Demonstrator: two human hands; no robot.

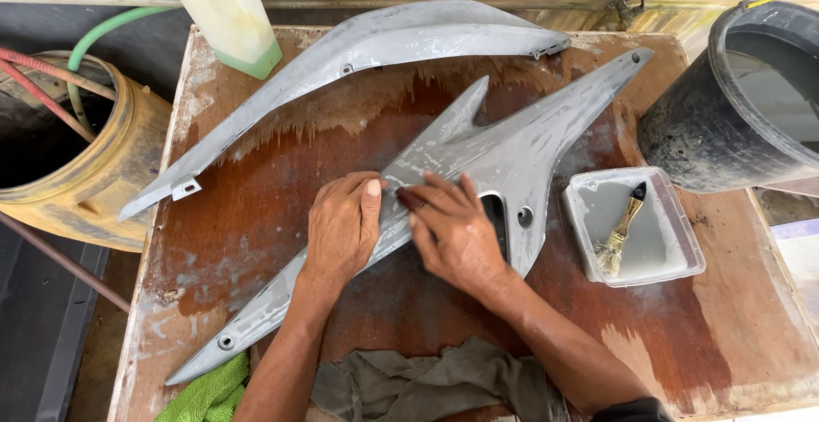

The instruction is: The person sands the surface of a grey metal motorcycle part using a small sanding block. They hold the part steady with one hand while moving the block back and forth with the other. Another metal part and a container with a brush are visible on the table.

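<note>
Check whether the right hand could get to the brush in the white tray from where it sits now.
Probably yes. The right hand rests on the grey panel, and the brush lies in the open white tray just to its right, with only bare wet board between them and nothing covering the brush.

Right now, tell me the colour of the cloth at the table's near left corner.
The cloth is bright green, seen best in the head view, beside a drab olive rag.

Grey panel [512, 157]; reddish-brown board [256, 217]; green rag [209, 392]; yellow drum [111, 174].
</note>
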